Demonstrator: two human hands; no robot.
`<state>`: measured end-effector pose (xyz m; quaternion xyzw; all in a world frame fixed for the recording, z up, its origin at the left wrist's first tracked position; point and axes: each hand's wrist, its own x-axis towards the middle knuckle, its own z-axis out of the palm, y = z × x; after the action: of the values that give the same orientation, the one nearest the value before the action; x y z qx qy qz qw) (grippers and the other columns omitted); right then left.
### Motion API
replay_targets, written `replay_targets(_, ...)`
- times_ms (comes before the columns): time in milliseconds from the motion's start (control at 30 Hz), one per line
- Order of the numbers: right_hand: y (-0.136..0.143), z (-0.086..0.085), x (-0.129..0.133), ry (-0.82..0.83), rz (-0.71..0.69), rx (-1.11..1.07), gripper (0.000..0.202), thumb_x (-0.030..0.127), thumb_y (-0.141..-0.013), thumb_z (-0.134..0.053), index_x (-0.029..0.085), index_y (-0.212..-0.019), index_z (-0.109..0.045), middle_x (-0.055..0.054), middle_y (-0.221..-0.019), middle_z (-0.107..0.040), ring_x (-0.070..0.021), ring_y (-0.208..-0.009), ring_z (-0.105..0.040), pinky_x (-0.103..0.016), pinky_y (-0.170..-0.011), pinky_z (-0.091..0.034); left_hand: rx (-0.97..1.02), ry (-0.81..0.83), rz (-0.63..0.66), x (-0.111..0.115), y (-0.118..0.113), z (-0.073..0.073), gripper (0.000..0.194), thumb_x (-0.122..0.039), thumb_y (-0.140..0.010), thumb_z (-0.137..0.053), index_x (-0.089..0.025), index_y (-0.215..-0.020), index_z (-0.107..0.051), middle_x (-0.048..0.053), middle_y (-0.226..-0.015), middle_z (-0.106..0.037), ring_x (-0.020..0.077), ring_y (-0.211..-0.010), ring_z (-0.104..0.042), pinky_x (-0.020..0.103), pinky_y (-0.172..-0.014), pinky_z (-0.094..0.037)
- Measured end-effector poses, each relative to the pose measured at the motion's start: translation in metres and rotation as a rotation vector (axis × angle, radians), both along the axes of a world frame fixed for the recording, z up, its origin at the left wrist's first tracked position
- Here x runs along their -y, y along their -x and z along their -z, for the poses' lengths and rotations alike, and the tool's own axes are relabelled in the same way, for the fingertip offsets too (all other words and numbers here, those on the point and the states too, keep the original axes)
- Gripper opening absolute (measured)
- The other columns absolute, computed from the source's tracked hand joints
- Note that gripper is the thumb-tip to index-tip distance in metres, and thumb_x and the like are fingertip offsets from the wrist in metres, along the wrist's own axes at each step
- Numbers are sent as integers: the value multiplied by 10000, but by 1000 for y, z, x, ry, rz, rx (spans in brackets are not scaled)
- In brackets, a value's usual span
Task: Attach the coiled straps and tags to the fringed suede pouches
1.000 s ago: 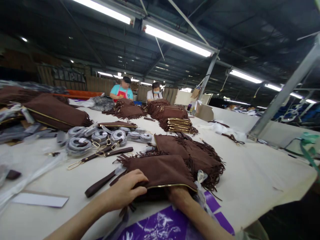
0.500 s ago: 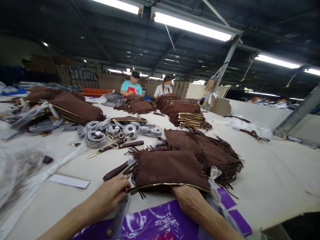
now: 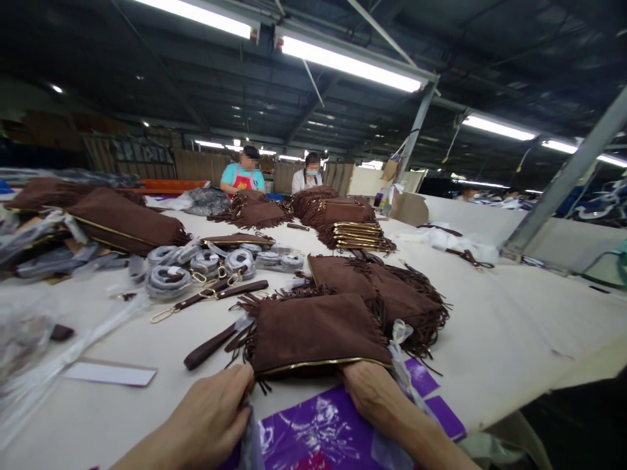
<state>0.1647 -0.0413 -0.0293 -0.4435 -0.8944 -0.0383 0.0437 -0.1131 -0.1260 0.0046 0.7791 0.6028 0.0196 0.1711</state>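
A dark brown fringed pouch [image 3: 318, 326] lies flat before me, its gold-zippered edge facing my body. At the pouch's near left corner, my left hand [image 3: 210, 408] has its fingers closed, pinching the end by the zipper. My right hand [image 3: 369, 390] reaches in under the zippered edge near the right end; its fingers are hidden inside. A brown wrist strap [image 3: 210, 346] sticks out at the pouch's left side. Below both hands is a shiny purple plastic sheet [image 3: 298, 424]. Clear plastic wrap [image 3: 401, 352] stands at the pouch's right corner.
More fringed pouches [image 3: 386, 284] lie behind mine, with a stack [image 3: 355, 235] farther back. Wrapped grey coils [image 3: 169, 281] and brown straps with gold clips [image 3: 206, 294] lie left of centre. A white card [image 3: 112, 373] is at left. Two people [image 3: 245, 176] work across the table.
The whole view has shifted, so the table things sit farther left. My left hand has come closer to the pouch's corner. My right hand stays inside the pouch.
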Motion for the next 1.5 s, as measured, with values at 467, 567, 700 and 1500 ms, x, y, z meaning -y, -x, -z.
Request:
replay_targets(467,-17,-13,12,95,-11,-113,124,129,-919,-533,134,-1039,-563,-110,-905,-672,-268,-842,-644,-341,-724,-472,57,-76,197,-5,-14,5,199,-110,-862,-388,-202,-891,-562,88,-990,-645,218,-889,-602,311,-766,-456)
replay_targets(567,-16,-16,11,76,-22,-175,108,189,-949,-499,140,-1036,-541,-103,-859,-672,-262,-799,-649,-333,-697,-467,5,-62,183,-15,-46,-11,190,-180,-898,-411,-196,-884,-599,101,-980,-675,249,-894,-637,342,-768,-472)
replay_targets(700,-20,-25,10,202,-34,-349,140,246,-989,-405,171,-1017,-519,-70,-879,-654,-233,-826,-629,-317,-723,-449,-28,-113,116,-34,-83,-24,255,-227,-926,-390,-182,-906,-641,127,-953,-712,303,-896,-674,400,-774,-486)
replay_targets(1500,-10,-52,20,-197,-116,-115,147,182,-937,-510,192,-799,-558,-37,-797,-614,-202,-720,-577,-288,-588,-372,681,-58,47,-45,-59,-17,199,-395,-883,-393,-225,-838,-488,-35,-604,-501,132,-553,-476,225,-517,-349)
